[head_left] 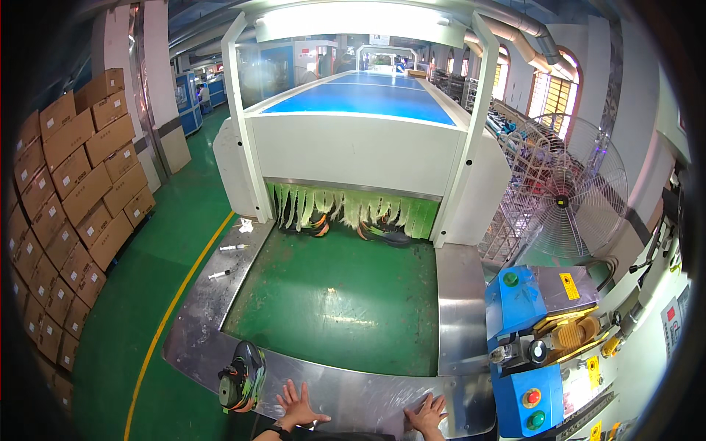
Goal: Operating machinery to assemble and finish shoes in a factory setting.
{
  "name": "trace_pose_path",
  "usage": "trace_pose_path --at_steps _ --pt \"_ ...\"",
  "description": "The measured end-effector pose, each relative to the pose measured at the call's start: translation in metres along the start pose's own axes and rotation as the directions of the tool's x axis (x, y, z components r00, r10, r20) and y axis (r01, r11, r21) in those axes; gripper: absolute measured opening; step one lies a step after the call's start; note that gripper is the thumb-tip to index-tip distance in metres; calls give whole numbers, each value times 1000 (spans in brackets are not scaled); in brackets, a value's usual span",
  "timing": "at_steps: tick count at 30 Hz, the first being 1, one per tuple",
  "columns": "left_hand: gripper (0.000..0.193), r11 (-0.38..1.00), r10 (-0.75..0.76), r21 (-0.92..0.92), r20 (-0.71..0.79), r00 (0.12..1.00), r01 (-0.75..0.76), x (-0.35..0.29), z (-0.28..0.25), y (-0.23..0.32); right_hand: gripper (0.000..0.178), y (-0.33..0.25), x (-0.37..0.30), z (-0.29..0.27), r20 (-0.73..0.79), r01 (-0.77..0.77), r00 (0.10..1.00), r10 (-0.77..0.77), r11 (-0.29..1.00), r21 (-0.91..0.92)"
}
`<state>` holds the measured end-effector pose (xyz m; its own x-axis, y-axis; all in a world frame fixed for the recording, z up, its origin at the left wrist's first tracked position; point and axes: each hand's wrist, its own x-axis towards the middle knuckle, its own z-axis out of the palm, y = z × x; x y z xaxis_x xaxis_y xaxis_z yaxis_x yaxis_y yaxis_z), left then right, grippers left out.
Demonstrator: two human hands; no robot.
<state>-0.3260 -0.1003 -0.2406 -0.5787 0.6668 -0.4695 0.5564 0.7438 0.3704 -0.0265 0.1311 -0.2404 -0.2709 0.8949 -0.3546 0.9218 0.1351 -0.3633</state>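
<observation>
My left hand [297,406] is open on the steel front ledge [353,393], fingers spread, with a dark band on the wrist. Right beside it, to the left, a dark sneaker [244,375] with green and orange trim sits on the ledge's corner. My right hand [426,416] lies open on the same ledge further right, holding nothing. Beyond the hands, the green conveyor belt [334,294] runs under a fringed green curtain [349,207]. Two more dark shoes, one with orange parts [316,225] and another [384,234], stand partly hidden by its strips.
Two syringes [233,248] [219,275] and a crumpled white scrap [245,226] lie on the left rail. A blue machine [523,397] with push buttons stands close on the right, a caged fan [562,201] behind it. Stacked cartons [84,180] rise at far left.
</observation>
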Motion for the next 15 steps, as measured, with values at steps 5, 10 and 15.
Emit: trace_pose_path --at_steps 5,10,15 --pt "148 1000 -1 18 -8 1000 2 1 1 0 109 0 0 0 9 11 1000 -11 1000 12" --pt "149 1000 -13 6 23 1000 13 2 0 0 109 -3 -1 -3 26 4 1000 -4 1000 6" --pt "150 1000 -19 20 40 999 18 1 -3 2 110 -3 -1 -5 26 -5 1000 5 1000 -1"
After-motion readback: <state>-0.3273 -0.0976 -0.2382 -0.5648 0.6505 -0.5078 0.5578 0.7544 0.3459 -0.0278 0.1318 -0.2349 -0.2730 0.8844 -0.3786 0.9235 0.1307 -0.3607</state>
